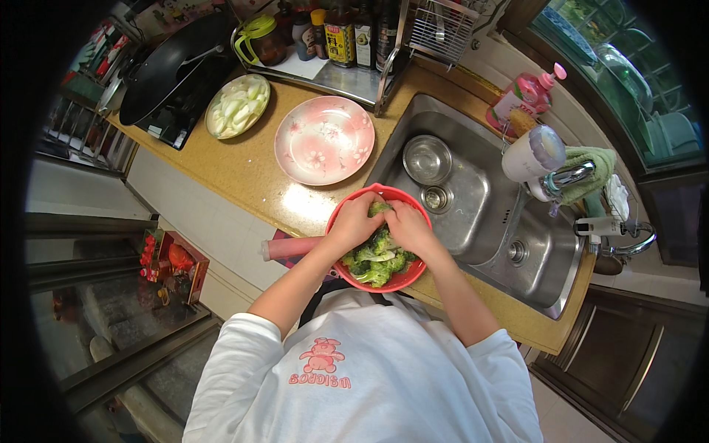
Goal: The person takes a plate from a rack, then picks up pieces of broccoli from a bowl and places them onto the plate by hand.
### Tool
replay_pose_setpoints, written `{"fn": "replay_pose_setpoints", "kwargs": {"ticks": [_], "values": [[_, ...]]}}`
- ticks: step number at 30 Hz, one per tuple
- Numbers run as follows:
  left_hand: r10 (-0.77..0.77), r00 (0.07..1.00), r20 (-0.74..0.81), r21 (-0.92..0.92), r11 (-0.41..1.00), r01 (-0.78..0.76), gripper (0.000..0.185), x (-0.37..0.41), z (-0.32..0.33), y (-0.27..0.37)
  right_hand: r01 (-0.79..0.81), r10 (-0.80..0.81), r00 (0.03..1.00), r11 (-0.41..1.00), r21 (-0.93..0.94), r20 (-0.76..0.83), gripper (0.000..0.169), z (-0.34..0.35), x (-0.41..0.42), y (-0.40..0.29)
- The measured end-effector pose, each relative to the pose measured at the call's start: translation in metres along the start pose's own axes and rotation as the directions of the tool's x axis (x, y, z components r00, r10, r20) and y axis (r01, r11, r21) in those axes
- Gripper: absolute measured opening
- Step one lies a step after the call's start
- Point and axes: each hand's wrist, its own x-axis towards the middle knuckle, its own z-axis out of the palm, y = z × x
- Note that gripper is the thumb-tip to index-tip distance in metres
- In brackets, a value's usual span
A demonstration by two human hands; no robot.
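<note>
A red plastic basin holds broccoli florets near the counter's front edge, close to my body. My left hand and my right hand meet over its far half. Between their fingertips they grip one broccoli floret. My fingers hide part of that floret and some of the pieces below. Just beyond the basin, to its left, lies a pink plate with a flower pattern and no food on it.
Right of the basin is a double steel sink holding a metal bowl. A plate of cut pale vegetable stands farther left, near a black wok. Bottles line a rack behind. A pink cylindrical handle juts left.
</note>
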Motion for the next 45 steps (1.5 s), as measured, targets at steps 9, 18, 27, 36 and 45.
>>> {"fn": "replay_pose_setpoints", "kwargs": {"ticks": [9, 18, 27, 36, 45], "values": [[0.16, 0.982, -0.099, 0.023, 0.987, -0.158, 0.032, -0.003, 0.02, -0.018, 0.016, -0.017, 1.0, 0.999, 0.045, 0.025, 0.032, -0.004, -0.005, -0.005], [0.09, 0.994, -0.059, 0.079, 0.993, -0.085, 0.028, -0.008, 0.016, -0.007, -0.096, 0.095, 0.995, 0.995, 0.041, 0.024, 0.032, -0.008, -0.006, -0.011], [-0.042, 0.999, 0.025, 0.272, 0.962, 0.033, 0.029, -0.005, 0.013, 0.002, -0.2, 0.228, 0.964, 0.961, -0.191, 0.138, 0.03, -0.013, -0.004, -0.028], [-0.025, 0.999, 0.028, -0.02, 0.999, 0.025, 0.032, -0.002, 0.011, -0.013, 0.006, -0.005, 0.999, 1.0, -0.03, 0.044, 0.037, -0.008, -0.012, -0.01], [-0.082, 0.981, 0.174, -0.187, 0.976, 0.115, 0.033, -0.009, -0.015, 0.019, 0.088, -0.085, 0.993, 0.995, 0.035, -0.085, 0.04, -0.036, -0.036, -0.032]]}}
